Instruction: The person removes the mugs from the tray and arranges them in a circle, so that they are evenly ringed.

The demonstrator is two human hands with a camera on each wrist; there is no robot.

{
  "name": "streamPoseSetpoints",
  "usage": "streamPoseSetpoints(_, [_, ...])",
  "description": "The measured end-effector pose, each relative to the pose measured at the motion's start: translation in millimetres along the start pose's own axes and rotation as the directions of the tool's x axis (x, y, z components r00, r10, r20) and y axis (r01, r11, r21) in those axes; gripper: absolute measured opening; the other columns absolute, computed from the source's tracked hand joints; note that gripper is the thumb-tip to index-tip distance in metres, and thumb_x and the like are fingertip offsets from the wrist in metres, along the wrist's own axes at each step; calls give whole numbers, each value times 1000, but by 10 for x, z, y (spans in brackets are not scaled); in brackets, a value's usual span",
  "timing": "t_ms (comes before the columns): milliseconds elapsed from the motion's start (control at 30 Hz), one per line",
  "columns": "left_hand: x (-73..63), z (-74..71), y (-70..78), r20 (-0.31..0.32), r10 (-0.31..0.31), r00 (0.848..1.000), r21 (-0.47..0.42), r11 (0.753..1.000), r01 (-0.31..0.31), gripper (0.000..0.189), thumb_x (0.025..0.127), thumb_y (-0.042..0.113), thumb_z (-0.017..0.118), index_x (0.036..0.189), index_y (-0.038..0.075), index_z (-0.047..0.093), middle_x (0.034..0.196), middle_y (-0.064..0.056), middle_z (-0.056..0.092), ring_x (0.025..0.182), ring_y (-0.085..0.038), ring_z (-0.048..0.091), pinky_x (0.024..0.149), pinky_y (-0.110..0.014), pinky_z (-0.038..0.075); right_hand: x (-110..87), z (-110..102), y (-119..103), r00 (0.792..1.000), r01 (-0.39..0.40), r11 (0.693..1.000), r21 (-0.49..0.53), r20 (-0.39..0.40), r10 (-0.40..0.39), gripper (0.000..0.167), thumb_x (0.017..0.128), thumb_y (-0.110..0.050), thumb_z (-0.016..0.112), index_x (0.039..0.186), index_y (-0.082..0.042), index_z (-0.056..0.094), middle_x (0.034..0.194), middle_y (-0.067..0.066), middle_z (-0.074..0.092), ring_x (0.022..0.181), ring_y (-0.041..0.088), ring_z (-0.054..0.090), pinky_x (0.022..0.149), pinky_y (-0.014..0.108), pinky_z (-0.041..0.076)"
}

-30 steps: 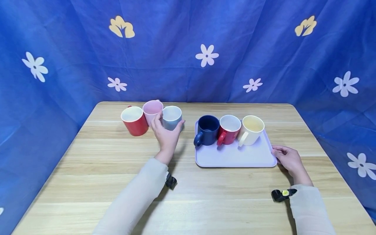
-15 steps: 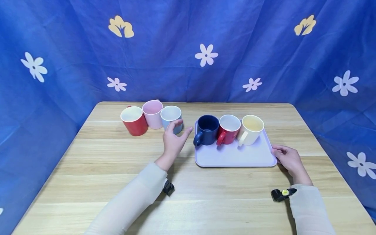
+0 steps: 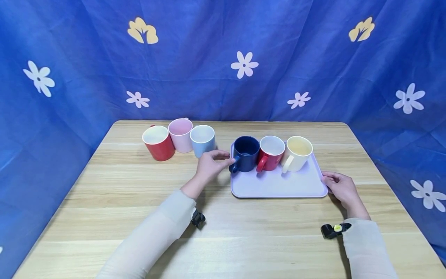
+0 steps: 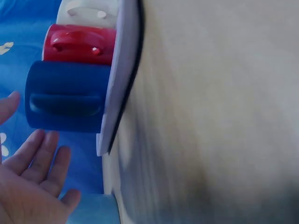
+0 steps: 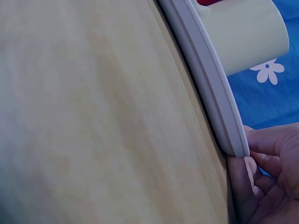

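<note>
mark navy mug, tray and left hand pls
navy mug (image 3: 246,155), head view, front wall of the body
tray (image 3: 278,186), head view, bare floor near the front rim
left hand (image 3: 209,166), head view, back of the hand

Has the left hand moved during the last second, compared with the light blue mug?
Yes. The left hand has left the light blue mug and moved right, toward the tray; its fingers now reach the handle of the dark blue mug.

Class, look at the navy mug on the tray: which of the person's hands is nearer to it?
Left. The left hand reaches beside the navy mug, at its handle; the right hand holds the tray at its far corner.
</note>
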State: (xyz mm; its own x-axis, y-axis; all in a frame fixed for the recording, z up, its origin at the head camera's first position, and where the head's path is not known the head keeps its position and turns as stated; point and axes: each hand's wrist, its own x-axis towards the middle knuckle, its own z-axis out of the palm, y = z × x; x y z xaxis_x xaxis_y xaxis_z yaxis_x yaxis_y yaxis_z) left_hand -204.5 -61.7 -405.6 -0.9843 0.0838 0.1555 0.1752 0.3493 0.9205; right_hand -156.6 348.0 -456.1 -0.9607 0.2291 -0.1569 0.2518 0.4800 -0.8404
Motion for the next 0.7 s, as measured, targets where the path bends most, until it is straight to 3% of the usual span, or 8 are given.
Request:
streamPoseSetpoints(100, [27,-27,22,79,-44,996,-16,999,45,33,75,16,82,100,-3,71,94,-11,71,91,-23,67,82,-33,51,-2,3,2,1000,15,1000,0,-9,-15,39,96,-16,56,126,9,55,100,7,63,78,-3,54,64,18,51])
streamPoseSetpoints(233, [86,-65,36,181,-49,982,31,999,44,31,75,17,81,98,-3,72,90,-10,71,85,-20,68,81,-31,51,4,6,5,999,34,999,10,-16,-34,38,96,-14,56,125,10,55,96,4,63,77,-3,54,65,17,51])
streamPoseSetpoints(533, [257,-138,95,355,-70,932,232,973,-16,26,76,30,80,90,8,77,86,1,72,88,-14,61,80,-29,48,-2,6,5,1000,25,1000,4,-15,-25,38,96,-15,55,126,9,55,98,6,63,78,-3,54,65,17,51])
streamPoseSetpoints(700, [323,-146,103,412,-106,905,263,965,-6,21,77,33,79,83,13,77,78,6,70,85,-13,57,76,-27,45,-8,7,6,1000,18,1000,4,-13,-18,38,97,-15,55,126,9,55,101,8,63,78,-3,54,66,17,51])
